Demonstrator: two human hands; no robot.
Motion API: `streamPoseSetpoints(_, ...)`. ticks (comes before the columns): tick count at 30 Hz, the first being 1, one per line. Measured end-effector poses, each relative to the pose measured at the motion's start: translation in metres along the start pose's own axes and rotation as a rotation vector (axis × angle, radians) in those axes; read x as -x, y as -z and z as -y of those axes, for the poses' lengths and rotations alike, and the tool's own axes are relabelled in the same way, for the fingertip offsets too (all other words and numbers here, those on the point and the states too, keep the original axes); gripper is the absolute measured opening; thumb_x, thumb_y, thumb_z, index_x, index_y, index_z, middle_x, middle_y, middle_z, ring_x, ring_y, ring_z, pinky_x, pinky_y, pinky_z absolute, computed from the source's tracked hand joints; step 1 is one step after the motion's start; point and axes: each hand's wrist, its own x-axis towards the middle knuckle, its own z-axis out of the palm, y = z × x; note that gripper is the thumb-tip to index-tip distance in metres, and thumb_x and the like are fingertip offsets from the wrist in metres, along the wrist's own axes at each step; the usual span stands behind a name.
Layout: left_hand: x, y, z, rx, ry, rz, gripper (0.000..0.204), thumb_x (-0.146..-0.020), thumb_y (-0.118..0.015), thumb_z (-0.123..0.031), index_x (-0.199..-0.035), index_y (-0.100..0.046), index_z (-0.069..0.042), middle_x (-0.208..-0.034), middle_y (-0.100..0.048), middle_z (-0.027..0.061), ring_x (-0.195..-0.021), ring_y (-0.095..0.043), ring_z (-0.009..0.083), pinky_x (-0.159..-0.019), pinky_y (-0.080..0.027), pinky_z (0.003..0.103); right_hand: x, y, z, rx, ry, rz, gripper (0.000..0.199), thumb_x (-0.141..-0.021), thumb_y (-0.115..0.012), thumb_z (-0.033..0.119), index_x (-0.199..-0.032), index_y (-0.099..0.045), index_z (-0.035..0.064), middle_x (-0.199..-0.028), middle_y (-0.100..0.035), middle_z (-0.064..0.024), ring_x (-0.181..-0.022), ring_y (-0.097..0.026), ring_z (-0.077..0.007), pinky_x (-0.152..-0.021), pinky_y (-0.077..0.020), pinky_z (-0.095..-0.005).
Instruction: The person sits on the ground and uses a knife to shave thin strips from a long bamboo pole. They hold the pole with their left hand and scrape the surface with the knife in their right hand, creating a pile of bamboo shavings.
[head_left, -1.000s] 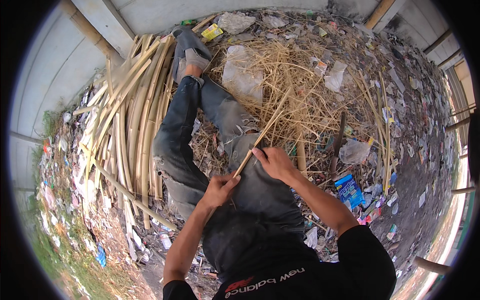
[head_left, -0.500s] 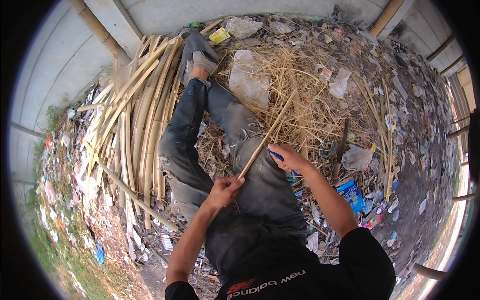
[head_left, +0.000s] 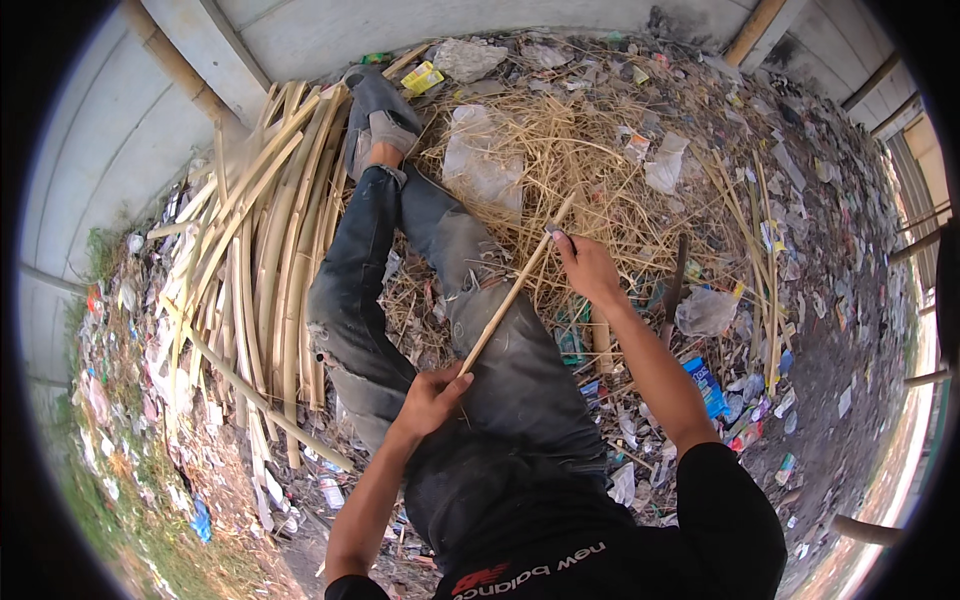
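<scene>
A narrow pale bamboo strip (head_left: 514, 291) slants across my thigh, its far end over the pile of shavings. My left hand (head_left: 432, 402) is closed around its near end, thumb along the top. Up by the far end, my right hand (head_left: 592, 270) is closed on a small knife (head_left: 553, 231). Only a short dark bit of the knife shows against the strip, and my fingers hide the handle. Beneath the strip lies my worn, torn trouser leg (head_left: 510, 345).
Long split bamboo pieces (head_left: 270, 260) are stacked at the left. Thin shavings (head_left: 560, 150) cover the ground ahead. A dark, long blade-like piece (head_left: 676, 285) lies right of my right forearm, near a blue packet (head_left: 707, 388). Litter surrounds me; a pale wall (head_left: 340, 40) stands at the back.
My right hand has moved up and away along the strip toward its far end, and the knife's blue handle has gone out of sight. My left hand keeps its hold, slightly lower.
</scene>
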Motion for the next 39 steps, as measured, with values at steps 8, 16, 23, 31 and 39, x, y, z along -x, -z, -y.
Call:
streamPoseSetpoints(8, 0.002, 0.006, -0.003, 0.078, 0.107, 0.033, 0.048, -0.104, -0.07, -0.035, -0.126, -0.072, 0.007, -0.074, -0.058, -0.0012, -0.072, -0.05, 0.0067, -0.068, -0.046, 0.03, 0.03, -0.01, 0.035, -0.046, -0.023, 0.18, 0.066, -0.111, -0.044, 0.055, -0.09, -0.072, -0.0004, -0.081, -0.07, -0.0268, -0.082, -0.069, -0.049, -0.075, -0.052, -0.0575)
streamPoseSetpoints(16, -0.004, 0.0, 0.02, -0.028, -0.154, -0.065, 0.045, -0.104, -0.069, -0.032, -0.12, -0.072, 0.01, -0.075, -0.058, 0.0001, -0.072, -0.05, 0.0064, -0.066, -0.042, 0.028, -0.007, 0.009, 0.006, -0.083, -0.094, -0.007, 0.067, -0.111, -0.047, 0.052, -0.082, -0.07, -0.0035, -0.074, -0.066, -0.0277, -0.074, -0.066, -0.0494, -0.07, -0.0495, -0.0576)
streamPoseSetpoints(23, -0.002, 0.002, -0.002, -0.023, 0.001, -0.027, 0.046, -0.103, -0.07, -0.03, -0.125, -0.071, 0.01, -0.095, -0.074, 0.0105, -0.094, -0.059, 0.0092, -0.088, -0.051, 0.031, 0.074, -0.03, 0.04, -0.197, 0.118, 0.138, 0.065, -0.111, -0.046, 0.051, -0.089, -0.073, -0.0037, -0.076, -0.065, -0.0297, -0.077, -0.065, -0.051, -0.072, -0.0488, -0.058)
streamPoseSetpoints(31, -0.008, -0.003, 0.013, -0.116, -0.13, -0.066, 0.057, -0.103, -0.07, -0.037, -0.135, -0.066, 0.009, -0.091, -0.071, 0.0085, -0.088, -0.06, 0.0107, -0.085, -0.052, 0.03, 0.014, -0.001, 0.014, -0.185, -0.15, 0.113, 0.065, -0.111, -0.047, 0.049, -0.075, -0.065, -0.0016, -0.062, -0.06, -0.0233, -0.064, -0.062, -0.0471, -0.063, -0.0474, -0.055)
streamPoseSetpoints(39, -0.007, -0.001, 0.007, 0.014, 0.028, 0.013, 0.054, -0.104, -0.069, -0.035, -0.137, -0.065, 0.008, -0.081, -0.063, 0.0025, -0.078, -0.054, 0.0089, -0.075, -0.049, 0.029, 0.077, -0.023, 0.05, -0.298, 0.079, 0.161, 0.06, -0.11, -0.051, 0.047, -0.079, -0.069, -0.0012, -0.07, -0.065, -0.0269, -0.072, -0.067, -0.0488, -0.068, -0.0516, -0.0553)
